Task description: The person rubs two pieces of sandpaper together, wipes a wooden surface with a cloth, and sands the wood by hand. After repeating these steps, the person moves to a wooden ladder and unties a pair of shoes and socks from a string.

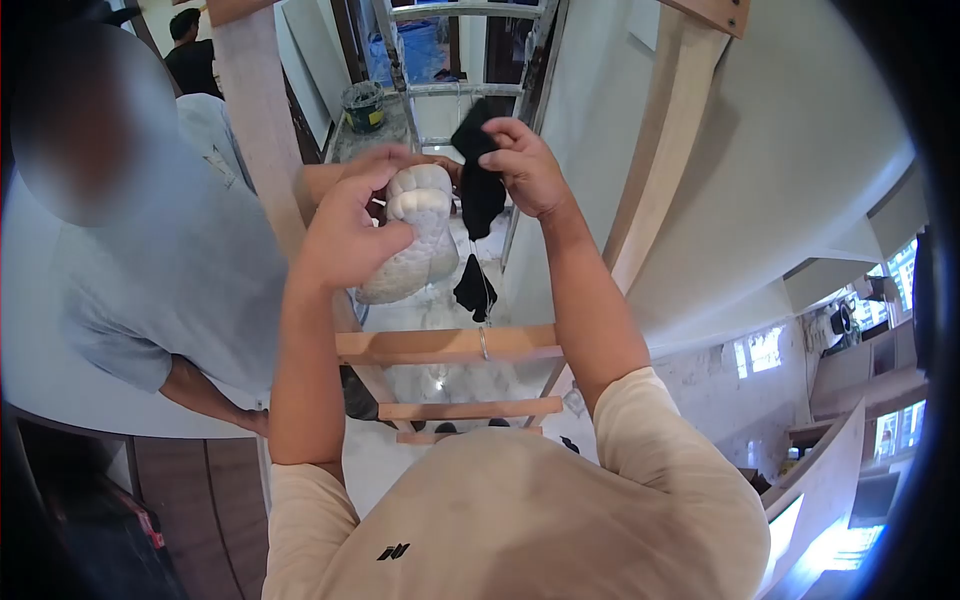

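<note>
A white, lumpy bundle with a quilted-looking surface is in front of me, left of centre. My left hand grips its left side, thumb across the front and fingers partly hidden behind. Another person's hand reaches in at the back of the bundle, mostly covered by it. To the right, my right hand pinches a limp black cloth near its upper end, and the rest hangs down. Below that, a smaller black cloth piece dangles by a thin cord above a wooden rung.
Wooden ladder rails rise on both sides of my arms. A person in a grey shirt stands close at left. Behind are a metal ladder, a dark bucket and another person. A pale wall runs along the right.
</note>
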A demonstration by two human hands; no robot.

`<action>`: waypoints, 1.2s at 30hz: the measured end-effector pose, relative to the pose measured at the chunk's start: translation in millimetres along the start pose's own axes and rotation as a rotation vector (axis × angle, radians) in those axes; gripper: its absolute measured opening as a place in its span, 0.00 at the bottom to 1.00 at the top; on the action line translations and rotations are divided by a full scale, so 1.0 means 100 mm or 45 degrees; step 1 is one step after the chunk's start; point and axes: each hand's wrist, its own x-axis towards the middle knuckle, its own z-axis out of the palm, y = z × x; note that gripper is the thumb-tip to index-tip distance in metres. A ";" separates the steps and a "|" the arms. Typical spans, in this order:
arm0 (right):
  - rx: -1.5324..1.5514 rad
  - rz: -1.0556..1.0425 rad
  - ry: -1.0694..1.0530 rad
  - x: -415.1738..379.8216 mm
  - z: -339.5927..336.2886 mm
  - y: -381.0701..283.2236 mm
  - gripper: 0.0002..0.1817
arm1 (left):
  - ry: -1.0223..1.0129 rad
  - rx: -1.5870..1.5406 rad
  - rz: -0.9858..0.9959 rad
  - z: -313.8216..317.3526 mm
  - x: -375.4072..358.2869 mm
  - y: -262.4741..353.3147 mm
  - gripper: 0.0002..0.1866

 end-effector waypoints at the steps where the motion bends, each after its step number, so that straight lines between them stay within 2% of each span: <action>1: -0.112 0.024 -0.171 -0.04 0.14 -0.16 0.23 | -0.036 -0.076 0.041 -0.02 0.01 0.01 0.24; 2: -0.223 0.050 -0.339 -0.08 0.27 -0.29 0.22 | -0.075 -0.154 0.079 -0.05 0.02 0.02 0.25; 7: -0.239 -0.112 -0.471 -0.12 0.71 -0.64 0.21 | -0.210 -0.394 -0.017 -0.09 0.04 0.05 0.28; 9: -0.228 -0.155 -0.481 -0.19 0.76 -0.74 0.21 | -0.117 -0.345 0.013 -0.10 -0.05 0.14 0.26; 12: 0.064 -0.057 -0.441 -0.37 0.71 -0.70 0.20 | -0.028 -0.309 0.035 -0.12 -0.22 0.31 0.25; 15: 0.367 0.024 -0.518 -0.42 0.24 -0.32 0.17 | 0.081 -0.215 0.087 -0.17 -0.47 0.49 0.26; 16: 0.153 0.179 -0.381 -0.48 0.13 -0.28 0.17 | 0.122 -0.174 0.103 -0.19 -0.60 0.54 0.27; 17: -0.452 0.208 -0.269 -0.49 -0.03 -0.10 0.15 | 0.180 -0.145 0.114 -0.25 -0.75 0.61 0.29; 18: -1.066 0.257 -0.341 -0.47 -0.34 0.25 0.14 | 0.242 -0.112 0.125 -0.35 -0.93 0.65 0.31; 19: -1.840 0.531 -0.574 -0.48 -0.43 0.38 0.23 | 0.318 -0.060 0.167 -0.48 -1.14 0.64 0.34; 20: -2.048 0.783 -0.701 -0.61 -0.39 0.43 0.33 | 0.392 -0.007 0.211 -0.61 -1.37 0.63 0.37; 21: -2.003 0.932 -0.749 -0.69 -0.41 0.54 0.39 | 0.503 0.093 0.290 -0.69 -1.61 0.62 0.37; 22: -1.942 0.822 -0.824 -0.72 -0.59 0.85 0.34 | 0.614 0.193 0.371 -0.76 -1.83 0.62 0.37; 23: -1.903 0.815 -0.837 -0.72 -0.64 1.00 0.32 | 0.593 0.313 0.422 -0.85 -2.02 0.64 0.33; 25: -1.824 0.803 -0.857 -0.71 -0.66 1.17 0.28 | 0.545 0.257 0.430 -0.90 -2.35 0.64 0.26; 26: -1.575 0.802 -0.758 -0.72 -0.65 1.17 0.20 | 0.598 0.167 0.369 -0.82 -2.52 0.61 0.24; 27: -1.769 0.779 -0.696 -0.71 -0.64 1.17 0.17 | 0.654 0.077 0.309 -0.74 -2.67 0.56 0.22; 29: -2.160 0.722 -0.556 -0.69 -0.47 1.02 0.13 | 0.635 0.137 0.231 -0.56 -2.74 0.62 0.26; 32: -2.202 0.362 0.090 -0.82 -0.12 0.50 0.12 | 0.548 0.102 0.163 -0.42 -2.87 0.58 0.26; 33: -2.200 0.293 0.147 -0.84 0.04 0.31 0.12 | 0.509 0.064 0.161 -0.42 -2.88 0.54 0.25; 34: -2.201 0.225 0.214 -0.85 0.21 0.12 0.11 | 0.400 0.012 0.223 -0.44 -2.86 0.50 0.18; 36: -2.257 0.120 0.273 -0.92 0.42 -0.19 0.11 | 0.293 -0.137 0.222 -0.44 -2.84 0.40 0.18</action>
